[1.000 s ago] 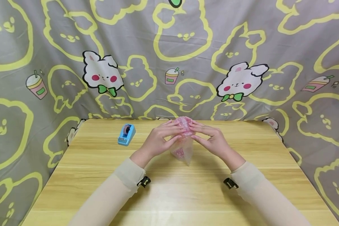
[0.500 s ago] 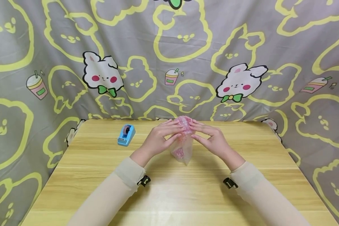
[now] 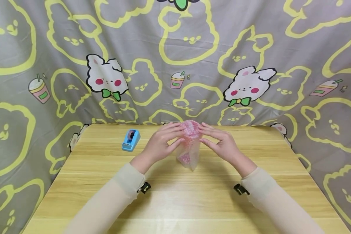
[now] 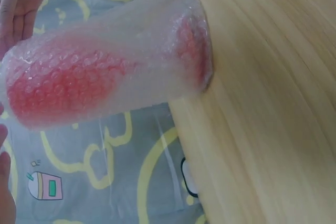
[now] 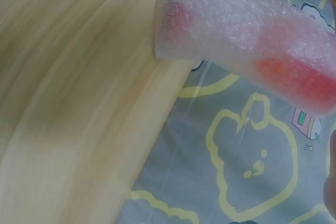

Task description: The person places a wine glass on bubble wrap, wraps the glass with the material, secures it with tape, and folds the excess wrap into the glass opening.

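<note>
A bubble-wrapped object (image 3: 190, 130) stands upright on the wooden table, in front of me. Red or pink shows through the wrap at its wide top and at its foot (image 4: 193, 51), with a paler stretch between; its exact kind is hidden. My left hand (image 3: 161, 143) is at the left side of its top, fingers fairly straight and thumb spread below them. On the opposite side my right hand (image 3: 223, 144) mirrors it. Fingertips of both hands lie at or very near the wrap; light contact cannot be ruled out. Neither hand curls round it.
A light blue tape dispenser (image 3: 131, 139) with a roll of tape stands on the table (image 3: 193, 201) to the left of my left hand. A grey curtain (image 3: 193, 71) with yellow cartoon outlines hangs behind the table's far edge and along both sides.
Both hands have drawn slightly outward from the wrapped object's top, so more of the wrap shows between them. The object still stands in the same place.
</note>
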A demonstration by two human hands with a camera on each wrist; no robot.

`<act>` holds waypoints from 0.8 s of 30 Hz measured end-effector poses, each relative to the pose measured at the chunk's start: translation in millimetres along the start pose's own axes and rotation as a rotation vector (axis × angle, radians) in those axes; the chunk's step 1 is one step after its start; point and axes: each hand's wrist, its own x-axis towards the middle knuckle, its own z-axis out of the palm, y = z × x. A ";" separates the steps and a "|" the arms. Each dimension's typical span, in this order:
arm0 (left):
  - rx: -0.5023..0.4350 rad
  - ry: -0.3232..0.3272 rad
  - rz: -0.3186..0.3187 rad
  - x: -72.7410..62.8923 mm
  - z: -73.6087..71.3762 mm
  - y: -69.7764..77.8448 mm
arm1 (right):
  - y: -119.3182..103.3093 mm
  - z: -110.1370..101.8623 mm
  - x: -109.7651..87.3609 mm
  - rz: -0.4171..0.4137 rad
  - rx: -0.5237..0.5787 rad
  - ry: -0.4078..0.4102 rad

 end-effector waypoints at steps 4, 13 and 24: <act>0.036 -0.030 -0.031 -3.7 -9.9 2.9 | -5.5 -7.8 -0.9 0.010 -0.067 -0.019; 0.087 -0.172 -0.143 -9.0 -39.2 8.5 | -15.1 -42.4 -2.6 0.020 -0.207 -0.059; 0.246 -0.327 -0.252 -18.9 -67.5 9.1 | -21.0 -75.2 -8.5 0.080 -0.374 -0.185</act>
